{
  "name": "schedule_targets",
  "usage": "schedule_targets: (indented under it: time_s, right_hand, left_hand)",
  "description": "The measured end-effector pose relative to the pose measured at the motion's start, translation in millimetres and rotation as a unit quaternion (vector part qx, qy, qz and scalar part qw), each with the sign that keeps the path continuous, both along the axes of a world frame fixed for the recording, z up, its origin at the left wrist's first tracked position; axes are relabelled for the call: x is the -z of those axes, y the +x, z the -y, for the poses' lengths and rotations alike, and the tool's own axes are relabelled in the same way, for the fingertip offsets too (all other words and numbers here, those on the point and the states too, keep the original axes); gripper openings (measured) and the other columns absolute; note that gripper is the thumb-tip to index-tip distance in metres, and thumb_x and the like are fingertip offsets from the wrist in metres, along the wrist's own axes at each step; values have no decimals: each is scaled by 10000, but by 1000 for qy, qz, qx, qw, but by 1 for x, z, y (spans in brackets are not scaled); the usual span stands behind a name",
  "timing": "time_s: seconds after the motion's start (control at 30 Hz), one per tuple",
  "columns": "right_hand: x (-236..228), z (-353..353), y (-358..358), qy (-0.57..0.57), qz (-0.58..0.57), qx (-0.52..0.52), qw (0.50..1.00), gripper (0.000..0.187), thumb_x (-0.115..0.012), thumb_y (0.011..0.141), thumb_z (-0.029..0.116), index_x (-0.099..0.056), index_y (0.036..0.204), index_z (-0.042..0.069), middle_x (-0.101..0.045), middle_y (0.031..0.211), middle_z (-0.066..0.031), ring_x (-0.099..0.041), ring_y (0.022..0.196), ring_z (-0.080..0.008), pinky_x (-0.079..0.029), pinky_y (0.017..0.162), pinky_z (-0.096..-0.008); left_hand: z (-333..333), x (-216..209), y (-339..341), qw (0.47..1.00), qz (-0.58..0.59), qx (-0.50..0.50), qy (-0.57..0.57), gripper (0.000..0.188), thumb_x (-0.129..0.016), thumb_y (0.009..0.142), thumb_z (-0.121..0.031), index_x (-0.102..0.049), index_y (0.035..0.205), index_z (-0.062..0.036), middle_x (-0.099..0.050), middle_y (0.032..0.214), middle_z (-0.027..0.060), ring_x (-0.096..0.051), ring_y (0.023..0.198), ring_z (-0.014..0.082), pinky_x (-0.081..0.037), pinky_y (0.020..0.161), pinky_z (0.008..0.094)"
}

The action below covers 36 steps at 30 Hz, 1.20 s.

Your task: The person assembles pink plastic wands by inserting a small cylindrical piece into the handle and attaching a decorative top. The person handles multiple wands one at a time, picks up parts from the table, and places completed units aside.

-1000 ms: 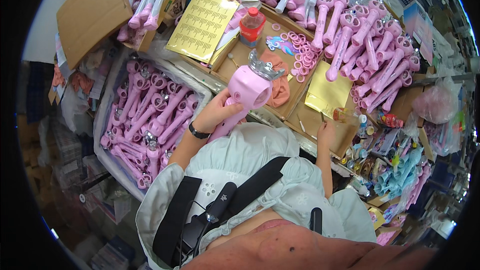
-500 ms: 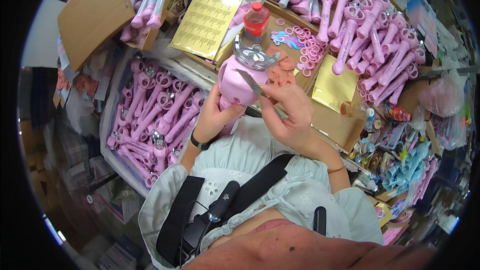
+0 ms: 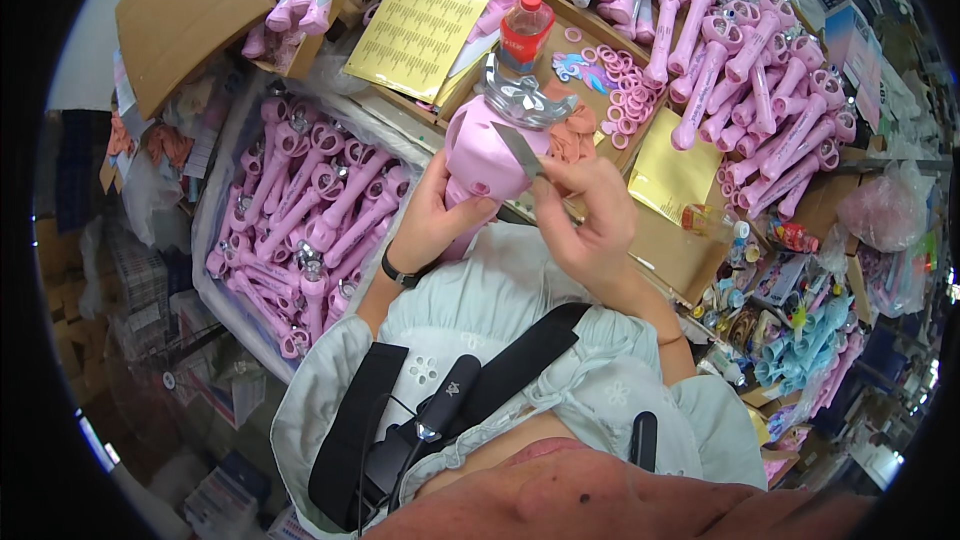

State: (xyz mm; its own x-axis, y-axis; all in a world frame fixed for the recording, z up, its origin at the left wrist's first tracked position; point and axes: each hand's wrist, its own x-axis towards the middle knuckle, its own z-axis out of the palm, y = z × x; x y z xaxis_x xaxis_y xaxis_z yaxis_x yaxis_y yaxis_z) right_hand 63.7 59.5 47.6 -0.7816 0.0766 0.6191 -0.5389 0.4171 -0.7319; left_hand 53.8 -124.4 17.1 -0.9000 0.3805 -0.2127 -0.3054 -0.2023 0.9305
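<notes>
My left hand (image 3: 428, 218) is closed round the lower part of a pink plastic toy wand (image 3: 480, 152), its thumb lying along the front. The wand's wide head tilts up and away from me, topped by a shiny silver crown-shaped piece (image 3: 532, 98). Between thumb and fingers, my right hand (image 3: 592, 225) pinches a flat, pointed metal blade (image 3: 518, 150). The blade lies over the right side of the pink head, just below the silver piece; whether it touches the surface I cannot tell. The wand's lower end is partly hidden by my left hand.
A lined bin (image 3: 215, 240) of pink wands stands at left. More wands (image 3: 765, 70) are heaped at far right. Ahead are a red-capped bottle (image 3: 526, 35), yellow sticker sheets (image 3: 420, 25), pink rings (image 3: 632, 100) and an orange cloth (image 3: 573, 132). Small clutter (image 3: 790, 285) lies at right.
The view has shifted slightly. Both hands and the wand sit a little farther right and up in the picture, and the blade is angled more steeply across the wand's head.
</notes>
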Motion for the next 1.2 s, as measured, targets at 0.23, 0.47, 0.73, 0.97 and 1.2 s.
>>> schedule_targets:
  time_s: [0.23,0.47,0.73,0.97,1.2]
  right_hand:
    - [-1,-7,1,-6,18,4,1000,257,-651,673,-62,-639,919,8,-574,686,-60,-540,575,-160,-400,539,-265]
    - [-2,-11,3,-18,36,18,999,268,-660,662,-51,-649,917,28,-568,682,-56,-531,571,-167,-387,550,-281]
    - [-4,-12,-2,13,16,34,999,244,-660,654,-44,-659,886,34,-563,670,-53,-507,564,-185,-387,553,-284]
    - [56,-65,34,-115,103,117,981,223,-607,797,-26,-582,1019,-40,-551,864,-62,-504,767,-115,-404,685,-232]
    - [150,-147,111,90,278,312,904,255,-602,799,14,-609,1054,27,-561,863,-93,-537,760,-180,-431,714,-276]
  left_hand:
    - [-6,-1,-2,1000,-17,-2,-13,585,-682,790,-145,-362,1259,-4,-516,1086,62,-533,917,105,-466,768,257]
    - [-7,-1,-4,1000,8,26,-3,569,-663,800,-131,-355,1262,-9,-517,1088,65,-536,920,104,-471,762,249]
    - [-6,3,-5,1000,21,17,-15,578,-658,792,-112,-355,1274,-15,-518,1093,59,-541,920,116,-492,737,268]
    - [7,11,-9,992,73,53,85,659,-677,787,-191,-314,1311,-19,-522,1102,87,-575,915,162,-535,698,320]
    - [8,21,-15,983,96,93,123,670,-698,775,-259,-336,1283,-13,-545,1061,93,-593,856,170,-531,688,313]
